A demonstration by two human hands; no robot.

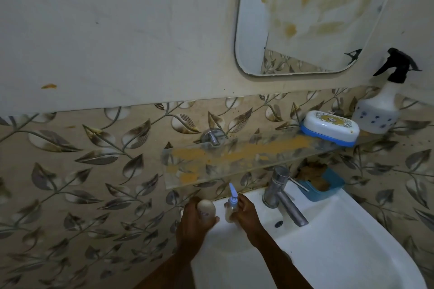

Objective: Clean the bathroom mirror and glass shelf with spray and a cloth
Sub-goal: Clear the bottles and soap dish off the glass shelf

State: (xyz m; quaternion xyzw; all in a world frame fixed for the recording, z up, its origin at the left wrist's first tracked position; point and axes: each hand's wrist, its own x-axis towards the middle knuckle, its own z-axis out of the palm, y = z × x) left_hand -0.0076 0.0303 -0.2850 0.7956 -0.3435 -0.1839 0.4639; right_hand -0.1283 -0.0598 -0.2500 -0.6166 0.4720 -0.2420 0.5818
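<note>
Nearest, on the white sink (333,241) rim, the left hand (195,223) has its grip wrapped around a smooth cream bottle (206,210); the right hand (246,212) pinches a small pump bottle (231,206). Beyond, the glass shelf (234,159) carries orange smears, a soap box (331,128) and the spray bottle (378,110): light plastic, probably best taken by its neck. Farthest, the mirror (317,14) is stained, rigid and fragile.

Soap box (330,128) and spray bottle (378,110) on glass shelf (211,171), right end
</note>
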